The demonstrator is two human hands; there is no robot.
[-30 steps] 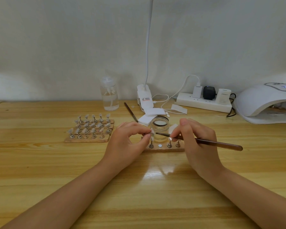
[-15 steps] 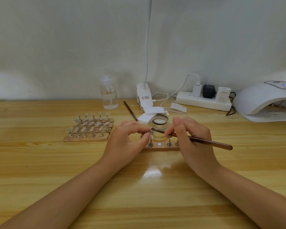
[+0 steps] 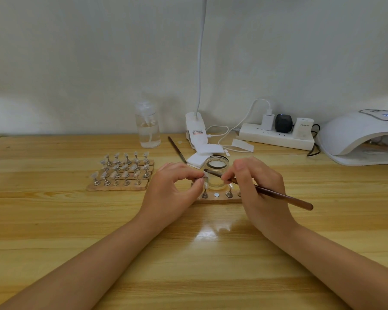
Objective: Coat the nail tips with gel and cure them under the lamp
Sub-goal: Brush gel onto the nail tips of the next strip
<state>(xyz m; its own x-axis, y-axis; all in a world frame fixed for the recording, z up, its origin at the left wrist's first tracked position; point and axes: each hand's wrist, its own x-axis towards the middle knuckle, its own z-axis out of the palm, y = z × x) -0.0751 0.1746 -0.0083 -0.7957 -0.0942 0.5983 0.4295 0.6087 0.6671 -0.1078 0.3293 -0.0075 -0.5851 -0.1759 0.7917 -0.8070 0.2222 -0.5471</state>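
Nail tip (image 3: 203,175) pinched in left hand (image 3: 173,186) fingers, just left of the gel jar (image 3: 216,174). Right hand (image 3: 259,189) grips brush (image 3: 278,194), bristle end at the tip: coating underway, I'd judge. Near strip (image 3: 220,198), front of jar, has a vacant peg. Rack (image 3: 121,173) far left of jar w/ many tips; lamp (image 3: 363,137) far right. Curing not begun.

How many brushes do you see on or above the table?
2. One brush is held in the right hand, its tip near the glass jar. A second brush lies on the table behind the left hand. Others may be hidden.
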